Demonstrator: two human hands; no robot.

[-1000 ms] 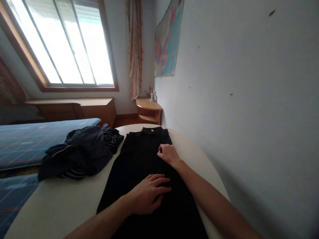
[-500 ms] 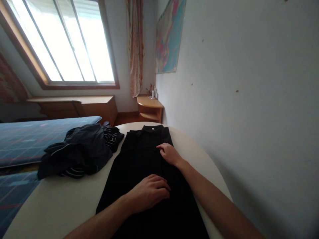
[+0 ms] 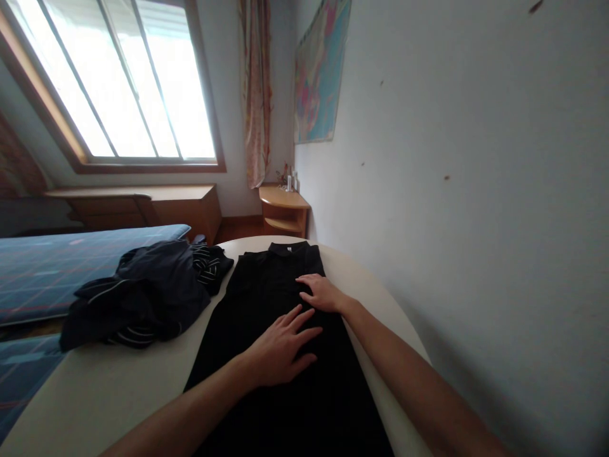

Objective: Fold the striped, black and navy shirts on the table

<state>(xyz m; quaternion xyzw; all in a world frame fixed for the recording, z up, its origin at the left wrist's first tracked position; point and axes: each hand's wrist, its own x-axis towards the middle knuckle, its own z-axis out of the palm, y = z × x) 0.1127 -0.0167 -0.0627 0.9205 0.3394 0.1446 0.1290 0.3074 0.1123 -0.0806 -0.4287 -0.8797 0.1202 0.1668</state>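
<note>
A black collared garment lies spread lengthwise on a round white table, its collar at the far edge. My left hand rests over the middle of the garment with its fingers spread and nothing held. Farther up, my right hand lies on the garment's right side below the collar, fingers apart and holding nothing. Left of the black garment is a crumpled pile of dark clothes with white-striped parts.
Beds or mattresses with blue plaid covers adjoin the table at left. A white wall runs along the right. A wooden corner shelf and a low desk stand beyond, under the window side.
My left hand has moved slightly up the garment, and its fingers have spread from a curled shape. The fingers of my right hand have opened. The view has shifted slightly.
</note>
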